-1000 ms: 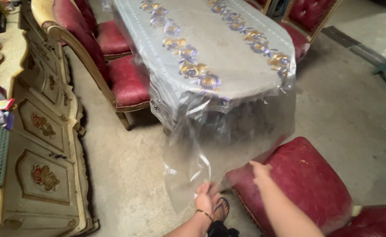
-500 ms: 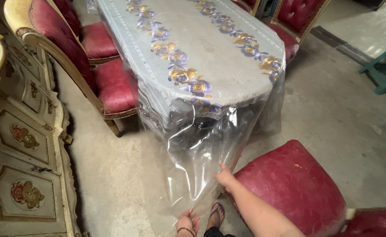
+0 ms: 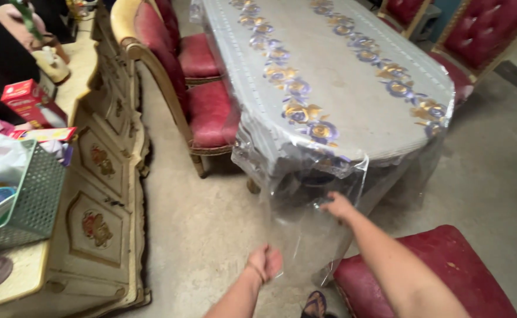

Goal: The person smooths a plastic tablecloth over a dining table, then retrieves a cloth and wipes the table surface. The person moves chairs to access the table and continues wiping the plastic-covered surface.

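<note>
A clear plastic sheet (image 3: pixel 305 194) hangs off the near end of a long table (image 3: pixel 352 76) that wears a grey cloth with purple and gold flowers. My left hand (image 3: pixel 264 262) is closed around the sheet's lower edge, low above the floor. My right hand (image 3: pixel 338 206) is higher up, fingers pinching the plastic just below the table's end. The sheet is crumpled and shiny between the two hands.
A red-cushioned stool (image 3: pixel 441 277) stands at the lower right. Red upholstered chairs (image 3: pixel 199 100) line the table's left side and more sit at the far right. An ornate cream cabinet (image 3: pixel 102 194) with a green basket (image 3: pixel 32 200) and boxes on top runs along the left. My sandalled foot (image 3: pixel 316 305) is below.
The view swung left, showing the cabinet top. My right hand rose up the sheet to the table's end and the left hand lifted slightly; the plastic is gathered closer to the table.
</note>
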